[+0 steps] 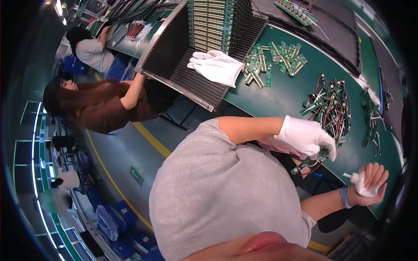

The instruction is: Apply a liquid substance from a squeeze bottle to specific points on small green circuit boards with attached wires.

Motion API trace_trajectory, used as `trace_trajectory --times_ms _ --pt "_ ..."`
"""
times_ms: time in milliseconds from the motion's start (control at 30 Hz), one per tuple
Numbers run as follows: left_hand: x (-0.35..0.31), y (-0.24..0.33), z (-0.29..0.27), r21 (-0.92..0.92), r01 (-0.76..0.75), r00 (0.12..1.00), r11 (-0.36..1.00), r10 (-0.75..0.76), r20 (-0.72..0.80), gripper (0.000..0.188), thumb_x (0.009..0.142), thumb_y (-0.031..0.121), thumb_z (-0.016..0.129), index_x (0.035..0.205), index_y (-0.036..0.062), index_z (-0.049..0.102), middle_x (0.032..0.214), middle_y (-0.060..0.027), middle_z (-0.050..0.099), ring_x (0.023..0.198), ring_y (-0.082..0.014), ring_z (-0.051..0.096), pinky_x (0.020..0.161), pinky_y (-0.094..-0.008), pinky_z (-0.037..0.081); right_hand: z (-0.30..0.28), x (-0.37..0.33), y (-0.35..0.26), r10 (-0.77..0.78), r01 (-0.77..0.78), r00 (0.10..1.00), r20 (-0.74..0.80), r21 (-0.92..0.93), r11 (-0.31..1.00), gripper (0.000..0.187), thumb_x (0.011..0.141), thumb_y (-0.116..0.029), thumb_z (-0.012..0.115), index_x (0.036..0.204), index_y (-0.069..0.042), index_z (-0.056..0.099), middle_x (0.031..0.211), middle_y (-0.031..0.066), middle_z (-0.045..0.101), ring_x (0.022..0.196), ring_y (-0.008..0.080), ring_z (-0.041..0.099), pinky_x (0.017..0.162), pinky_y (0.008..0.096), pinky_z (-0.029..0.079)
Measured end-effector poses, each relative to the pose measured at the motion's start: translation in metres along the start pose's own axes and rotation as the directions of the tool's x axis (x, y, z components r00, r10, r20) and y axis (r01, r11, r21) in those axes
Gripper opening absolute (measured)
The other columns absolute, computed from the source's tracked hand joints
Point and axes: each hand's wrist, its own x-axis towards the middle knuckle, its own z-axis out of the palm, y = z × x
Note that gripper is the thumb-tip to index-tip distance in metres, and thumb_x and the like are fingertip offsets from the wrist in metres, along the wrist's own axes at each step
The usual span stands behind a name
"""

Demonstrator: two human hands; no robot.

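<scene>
Circuit board [310, 162]: a small green board with red and black wires is held at the near edge of the green surface [287, 93], just below the wired pile.
Left hand [308, 137]: a white glove is worn; the grip is clamped on the circuit board.
Right hand [369, 182]: bare, with a blue band at the wrist; the grip is closed around a small white bottle [360, 185], nozzle pointed toward the board, held off the surface edge.
Wired pile [331, 106]: many green boards with wires are heaped on the surface just beyond the left hand.
Loose boards [272, 61]: scattered farther back.
Spare gloves [216, 66]: white, laid on a dark ribbed tray [183, 61].
Other people [102, 104]: two are seated well apart, at the left.
</scene>
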Motion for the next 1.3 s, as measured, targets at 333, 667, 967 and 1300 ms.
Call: trace_trajectory --times_ms 333,667,967,1300 --pt "0.006 -0.034 0.000 -0.602 0.161 0.963 0.782 0.010 0.270 0.049 0.071 0.002 0.053 0.120 -0.0011 0.048 0.095 -0.0212 0.063 0.076 -0.0219 0.067 0.053 -0.0258 0.053 0.002 0.011 0.009 0.029 -0.027 0.999 0.030 -0.065 0.998 0.023 0.076 -0.021 0.056 0.072 -0.007 0.037 0.058 0.0020 0.031 0.051 0.0108 0.028 0.047 0.0247 0.027" --pt "-0.001 0.009 0.003 -0.232 0.327 0.944 0.916 -0.304 0.130 0.029 0.080 0.025 0.058 0.094 0.0000 0.054 0.086 -0.0089 0.060 0.055 -0.0116 0.059 0.044 -0.0238 0.045 0.012 0.005 0.012 0.032 -0.032 0.999 -0.004 -0.337 0.941 0.027 0.087 -0.020 0.045 0.107 -0.002 0.042 0.079 0.0048 0.032 0.065 0.0131 0.031 0.060 0.0265 0.031" --pt "0.003 -0.011 0.009 -0.473 0.239 0.968 0.848 -0.247 0.046 0.036 0.087 0.022 0.056 0.115 -0.0001 0.048 0.088 -0.0063 0.057 0.053 -0.0038 0.046 0.041 -0.0184 0.037 -0.026 0.006 0.013 0.052 -0.058 0.997 -0.059 -0.106 0.993 0.047 0.088 -0.031 0.056 0.117 0.001 0.038 0.074 0.0023 0.031 0.060 0.0097 0.030 0.053 0.0240 0.030" --pt "0.006 -0.015 0.004 -0.403 0.193 0.980 0.894 -0.196 0.034 0.051 0.090 0.019 0.049 0.137 0.0057 0.034 0.080 -0.0013 0.049 0.073 -0.0100 0.049 0.069 -0.0259 0.045 -0.028 0.010 0.008 0.245 -0.251 0.968 0.061 0.132 0.959 0.039 0.093 -0.034 0.042 0.072 -0.002 0.042 0.055 0.0027 0.029 0.048 0.0111 0.028 0.043 0.0249 0.028"
